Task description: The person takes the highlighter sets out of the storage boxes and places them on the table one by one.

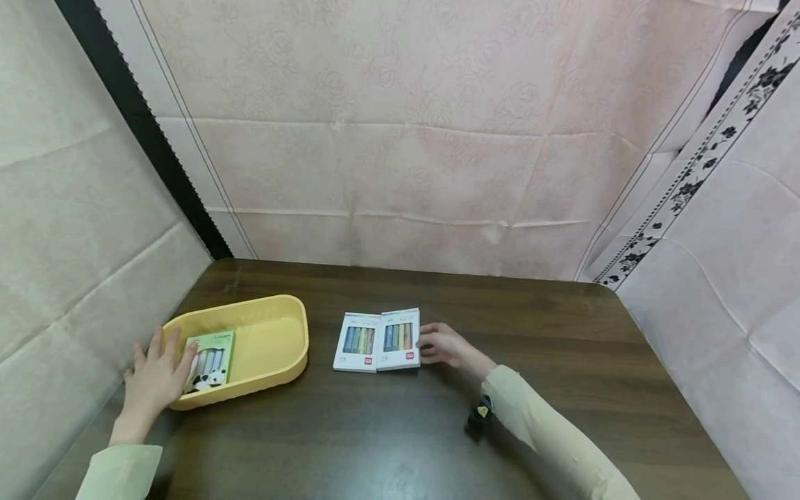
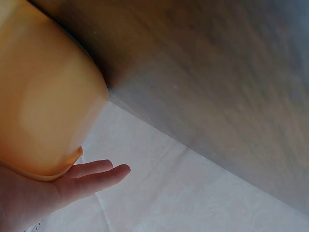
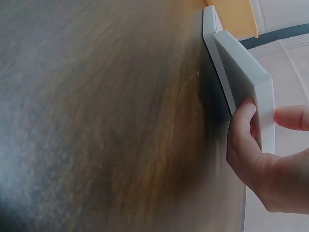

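Two flat white boxes printed with coloured sticks are side by side on the table. My right hand [image 1: 445, 346] pinches the right edge of the right white box [image 1: 400, 355], thumb on one face and a finger on the other. The right wrist view shows this box [image 3: 246, 63] tilted, its raised edge in the fingers and its far edge against the left white box [image 1: 356, 361], which lies flat. My left hand [image 1: 156, 378] rests with spread, straight fingers over the left rim of a yellow tray [image 1: 269, 340]. Beside those fingers, a green box [image 1: 220, 347] with panda pictures lies inside the tray.
The dark wooden table [image 1: 387, 444] is walled by pale patterned cloth [image 1: 400, 173] at the back and on both sides. A small black device [image 1: 480, 415] is strapped at my right wrist. The tray stands left of the white boxes, with a gap between them.
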`<state>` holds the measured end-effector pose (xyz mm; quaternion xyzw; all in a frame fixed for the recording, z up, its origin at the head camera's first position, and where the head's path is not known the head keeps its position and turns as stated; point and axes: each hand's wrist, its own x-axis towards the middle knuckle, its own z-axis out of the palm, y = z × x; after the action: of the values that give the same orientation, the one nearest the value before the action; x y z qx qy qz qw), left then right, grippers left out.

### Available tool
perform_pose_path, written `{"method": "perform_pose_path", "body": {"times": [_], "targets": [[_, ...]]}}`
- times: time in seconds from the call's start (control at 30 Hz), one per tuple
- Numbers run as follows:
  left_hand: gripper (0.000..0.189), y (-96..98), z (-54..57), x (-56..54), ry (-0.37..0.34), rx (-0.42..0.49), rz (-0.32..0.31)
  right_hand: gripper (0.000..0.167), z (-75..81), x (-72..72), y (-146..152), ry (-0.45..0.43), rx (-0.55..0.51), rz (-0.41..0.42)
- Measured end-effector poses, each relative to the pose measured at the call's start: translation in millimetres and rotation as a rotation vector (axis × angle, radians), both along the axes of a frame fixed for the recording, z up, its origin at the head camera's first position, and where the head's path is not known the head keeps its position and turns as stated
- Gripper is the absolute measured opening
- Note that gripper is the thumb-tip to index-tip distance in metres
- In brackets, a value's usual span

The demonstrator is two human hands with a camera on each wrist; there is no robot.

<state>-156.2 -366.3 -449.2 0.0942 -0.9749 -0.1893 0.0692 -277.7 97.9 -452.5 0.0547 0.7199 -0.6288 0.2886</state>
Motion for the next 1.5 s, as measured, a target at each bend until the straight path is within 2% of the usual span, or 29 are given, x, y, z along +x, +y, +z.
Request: {"method": "perform_pose_path", "body": {"times": [0.37,0.67,0.73,0.93,1.13,1.37,1.5], "targets": [[0.069,0.6,0.6,-1.0,-0.002,0.0,0.006,0.045,-2.2,2.1,2,0.003,0.024,0.004],[0.07,0.6,1.6,-2.5,-0.005,0.023,0.005,0.047,-3.5,3.4,5,0.056,0.058,0.041],[0.069,-1.1,1.9,-2.0,0.017,0.038,-0.001,0.047,-3.6,3.6,6,0.064,0.068,0.064],[0.061,-9.1,3.1,0.0,0.144,0.137,-0.042,0.047,-3.2,4.1,8,0.084,0.092,0.119],[0.057,-16.5,0.1,0.5,0.231,0.15,-0.048,0.048,-2.8,5.0,7,0.11,0.12,0.133],[0.054,-20.2,-3.3,2.6,0.278,0.174,-0.059,0.049,-3.4,4.4,4,0.124,0.154,0.135],[0.053,-20.6,-5.2,2.3,0.279,0.18,-0.063,0.049,-2.8,4.3,2,0.141,0.178,0.151]]}}
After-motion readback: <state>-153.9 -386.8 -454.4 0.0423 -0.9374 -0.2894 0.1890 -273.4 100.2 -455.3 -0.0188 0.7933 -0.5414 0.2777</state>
